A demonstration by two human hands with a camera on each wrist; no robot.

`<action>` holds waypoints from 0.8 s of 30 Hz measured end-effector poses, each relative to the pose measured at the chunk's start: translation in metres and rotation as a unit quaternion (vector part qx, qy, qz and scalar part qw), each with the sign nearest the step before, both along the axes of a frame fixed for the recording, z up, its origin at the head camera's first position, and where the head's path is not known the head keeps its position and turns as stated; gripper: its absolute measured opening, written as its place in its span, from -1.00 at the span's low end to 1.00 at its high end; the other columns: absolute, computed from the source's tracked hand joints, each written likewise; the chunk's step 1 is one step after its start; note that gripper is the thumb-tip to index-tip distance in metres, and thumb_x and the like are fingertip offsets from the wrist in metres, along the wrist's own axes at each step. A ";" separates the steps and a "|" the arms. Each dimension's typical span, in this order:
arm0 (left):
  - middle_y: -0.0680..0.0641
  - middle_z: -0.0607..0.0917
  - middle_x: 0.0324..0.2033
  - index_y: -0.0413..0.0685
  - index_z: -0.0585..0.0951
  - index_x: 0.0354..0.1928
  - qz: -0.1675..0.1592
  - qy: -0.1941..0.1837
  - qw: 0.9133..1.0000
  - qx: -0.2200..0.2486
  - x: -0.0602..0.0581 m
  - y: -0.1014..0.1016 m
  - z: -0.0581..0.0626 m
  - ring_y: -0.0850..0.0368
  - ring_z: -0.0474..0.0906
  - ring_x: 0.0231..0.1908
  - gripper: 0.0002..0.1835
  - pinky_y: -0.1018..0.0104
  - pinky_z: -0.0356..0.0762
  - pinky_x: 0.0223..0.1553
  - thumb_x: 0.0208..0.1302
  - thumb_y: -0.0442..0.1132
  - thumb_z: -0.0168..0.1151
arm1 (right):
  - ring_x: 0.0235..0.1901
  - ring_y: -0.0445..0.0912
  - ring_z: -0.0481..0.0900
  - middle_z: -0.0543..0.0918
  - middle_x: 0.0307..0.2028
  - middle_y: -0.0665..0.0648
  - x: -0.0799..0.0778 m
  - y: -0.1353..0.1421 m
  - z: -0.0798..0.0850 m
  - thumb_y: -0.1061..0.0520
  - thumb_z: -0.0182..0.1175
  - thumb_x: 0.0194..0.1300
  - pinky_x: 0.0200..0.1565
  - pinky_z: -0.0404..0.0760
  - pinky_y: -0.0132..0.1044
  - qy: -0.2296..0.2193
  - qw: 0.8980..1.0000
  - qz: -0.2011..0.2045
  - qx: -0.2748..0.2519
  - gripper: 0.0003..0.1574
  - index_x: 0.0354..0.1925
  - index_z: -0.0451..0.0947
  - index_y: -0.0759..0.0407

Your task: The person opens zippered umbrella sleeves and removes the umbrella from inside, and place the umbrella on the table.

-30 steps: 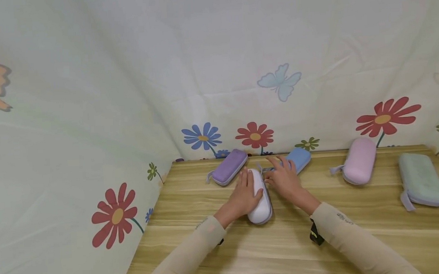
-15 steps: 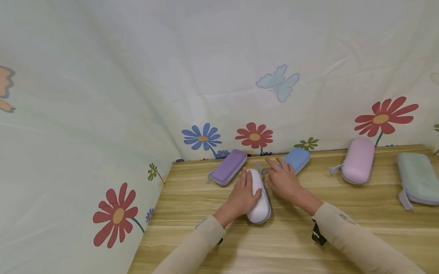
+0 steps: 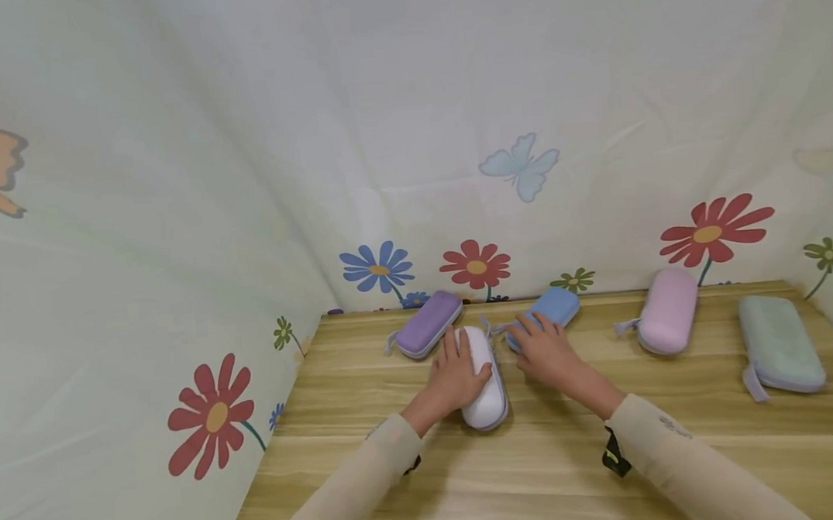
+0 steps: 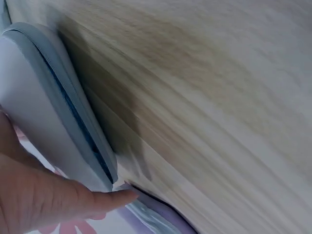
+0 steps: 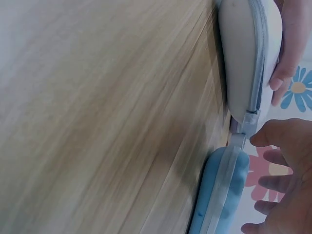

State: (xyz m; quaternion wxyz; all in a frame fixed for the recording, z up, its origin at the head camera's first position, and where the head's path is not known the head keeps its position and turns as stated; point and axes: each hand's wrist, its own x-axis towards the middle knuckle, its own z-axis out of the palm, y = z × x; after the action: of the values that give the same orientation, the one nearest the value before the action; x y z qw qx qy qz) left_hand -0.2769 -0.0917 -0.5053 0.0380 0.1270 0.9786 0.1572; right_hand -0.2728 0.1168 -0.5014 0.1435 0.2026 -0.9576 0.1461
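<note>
A white zip case (image 3: 483,408) lies lengthwise on the wooden table, its zipper seam along the side. My left hand (image 3: 455,378) holds it from above, fingers over the far left part and thumb across the right. In the right wrist view, a grey zipper pull (image 5: 250,122) sits at the white case's far end. My right hand (image 3: 549,356) is just right of it, fingers over the near part of a blue zip case (image 3: 559,304). Its fingers look loosely bent in the right wrist view with nothing between them; contact with the blue case cannot be told.
A purple zip case (image 3: 429,321) lies at the back left, close to the white one. Farther right are a pink case (image 3: 668,311) and a pale green case (image 3: 783,343). A flower-printed curtain (image 3: 413,175) closes off the back and sides.
My right hand has shifted right, away from the white case's far end and over the near part of the blue case. My left hand stays on the white case. The head view has shifted slightly.
</note>
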 end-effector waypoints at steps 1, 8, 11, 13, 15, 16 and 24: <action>-0.42 -0.13 0.56 -0.26 -0.12 0.61 0.010 0.003 1.000 0.012 0.000 0.000 0.000 -0.38 -0.07 0.52 0.01 -0.25 0.20 0.38 0.46 0.24 0.05 | 0.32 0.45 0.30 0.45 0.33 0.41 0.001 0.001 0.000 0.19 0.37 0.25 0.16 0.36 0.47 0.001 1.000 0.000 0.000 -0.38 0.26 0.52 0.22; -0.52 0.10 0.44 -0.51 -0.08 0.53 0.043 -0.023 0.998 0.037 0.000 0.002 0.011 -0.45 0.26 0.34 0.20 -0.15 0.39 0.29 0.31 0.29 0.25 | 0.30 0.48 0.31 0.44 0.32 0.43 0.007 0.010 0.002 0.20 0.39 0.23 0.16 0.37 0.46 0.009 1.000 -0.010 -0.011 -0.36 0.27 0.52 0.23; -0.52 0.11 0.43 -0.55 -0.05 0.51 0.035 -0.069 0.996 0.052 -0.005 0.000 0.019 -0.42 0.38 0.26 0.19 -0.09 0.48 0.23 0.29 0.26 0.30 | 0.29 0.48 0.32 0.45 0.31 0.43 0.010 0.011 0.004 0.20 0.36 0.24 0.15 0.38 0.46 0.015 1.000 -0.009 -0.010 -0.38 0.26 0.52 0.23; -0.52 0.15 0.40 -0.57 -0.01 0.49 0.020 -0.097 0.993 0.059 -0.008 -0.004 0.025 -0.36 0.43 0.23 0.16 -0.04 0.51 0.20 0.29 0.20 0.34 | 0.29 0.48 0.32 0.46 0.30 0.43 0.012 0.011 0.006 0.20 0.35 0.24 0.15 0.38 0.46 0.019 1.000 -0.007 -0.009 -0.40 0.25 0.53 0.23; -0.52 0.18 0.40 -0.56 0.02 0.49 -0.004 -0.116 0.992 0.046 -0.012 -0.008 0.033 -0.27 0.43 0.26 0.12 0.02 0.51 0.21 0.28 0.14 0.37 | 0.30 0.47 0.32 0.46 0.30 0.43 0.012 0.011 0.009 0.19 0.34 0.24 0.15 0.37 0.46 0.021 1.000 -0.005 -0.008 -0.40 0.25 0.53 0.22; -0.51 0.19 0.41 -0.54 0.03 0.50 -0.016 -0.125 0.991 0.036 -0.013 -0.010 0.037 -0.24 0.40 0.28 0.10 0.03 0.52 0.20 0.28 0.12 0.38 | 0.30 0.47 0.31 0.46 0.31 0.42 0.012 0.011 0.011 0.18 0.35 0.24 0.15 0.37 0.46 0.019 1.000 -0.005 -0.009 -0.40 0.25 0.53 0.22; -0.40 0.20 0.45 -0.38 0.01 0.55 -0.122 -0.136 0.979 -0.094 -0.009 -0.013 0.055 -0.16 0.23 0.43 0.10 0.07 0.31 0.38 0.21 -0.06 0.49 | 0.35 0.43 0.27 0.41 0.37 0.38 0.015 0.009 0.016 0.09 0.39 0.26 0.17 0.34 0.45 0.006 1.000 -0.013 -0.002 -0.34 0.31 0.51 0.15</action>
State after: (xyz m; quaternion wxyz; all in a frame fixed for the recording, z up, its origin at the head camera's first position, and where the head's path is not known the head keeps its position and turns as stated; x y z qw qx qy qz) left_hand -0.2857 -0.1045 -0.4502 0.2011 0.2186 0.9520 0.0741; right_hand -0.2577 0.1258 -0.4852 0.1520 0.1912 -0.9588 0.1451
